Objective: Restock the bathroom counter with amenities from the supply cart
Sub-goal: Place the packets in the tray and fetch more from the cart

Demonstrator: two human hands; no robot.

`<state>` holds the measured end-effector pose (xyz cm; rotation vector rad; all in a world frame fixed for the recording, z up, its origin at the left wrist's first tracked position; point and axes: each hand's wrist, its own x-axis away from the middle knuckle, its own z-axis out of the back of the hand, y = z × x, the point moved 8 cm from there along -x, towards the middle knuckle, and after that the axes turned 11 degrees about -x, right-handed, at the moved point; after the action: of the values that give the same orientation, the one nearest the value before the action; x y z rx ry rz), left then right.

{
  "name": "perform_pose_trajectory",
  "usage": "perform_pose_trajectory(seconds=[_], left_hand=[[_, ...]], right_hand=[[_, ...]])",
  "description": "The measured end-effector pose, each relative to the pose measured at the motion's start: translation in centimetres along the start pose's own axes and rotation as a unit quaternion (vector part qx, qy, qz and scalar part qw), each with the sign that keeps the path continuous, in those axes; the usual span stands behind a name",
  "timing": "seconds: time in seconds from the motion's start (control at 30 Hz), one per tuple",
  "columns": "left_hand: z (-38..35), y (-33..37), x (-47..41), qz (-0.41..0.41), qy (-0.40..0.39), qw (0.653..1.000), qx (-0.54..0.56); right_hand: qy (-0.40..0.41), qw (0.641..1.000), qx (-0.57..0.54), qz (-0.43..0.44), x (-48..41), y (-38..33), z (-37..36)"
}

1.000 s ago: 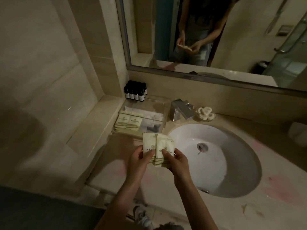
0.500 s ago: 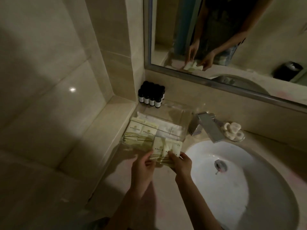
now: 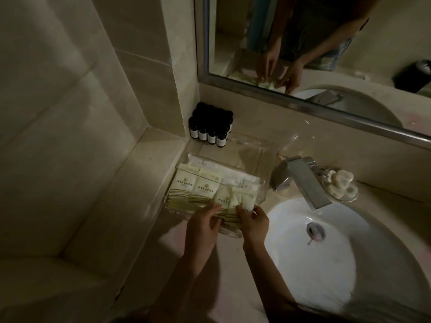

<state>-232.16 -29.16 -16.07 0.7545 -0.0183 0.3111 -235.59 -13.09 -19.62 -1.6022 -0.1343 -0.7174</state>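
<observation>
We find both hands at the front edge of the clear tray (image 3: 264,159), which stands on the counter (image 3: 177,252) just left of the sink (image 3: 326,271); the left hand (image 3: 203,226) and the right hand (image 3: 254,223) each pinch the near end of a small bundle of cream packets (image 3: 231,202), thumbs on top and fingers curled beneath; the bundle lies partly inside the tray at its front right corner, beside the stacked packets (image 3: 193,186); these lie flat and overlapping, printed side up, along the tray's front left; we note long white sachets (image 3: 233,174) behind them; a cluster of small dark bottles (image 3: 211,129) with pale labels stands upright in the wall corner, just behind the tray; the tap (image 3: 300,180) sits right of the tray, its spout over the sink; a glass dish (image 3: 352,198) of pale round pieces rests just beside the tap; the mirror (image 3: 338,54) above reflects both hands on the bundle
</observation>
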Motion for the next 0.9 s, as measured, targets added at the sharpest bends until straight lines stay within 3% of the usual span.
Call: perform_pose_trajectory(seconds=[0.33, 0.9], left_hand=[[-0.1, 0.4, -0.2, -0.038, 0.031, 0.996, -0.076], [0.1, -0.4, 0.2, -0.061, 0.009, 0.994, -0.085]], right_hand=[[-0.024, 0.994, 0.074, 0.082, -0.3, -1.0, 0.4], [-0.034, 0.993, 0.099, 0.062, 0.0, 0.7, 0.2]])
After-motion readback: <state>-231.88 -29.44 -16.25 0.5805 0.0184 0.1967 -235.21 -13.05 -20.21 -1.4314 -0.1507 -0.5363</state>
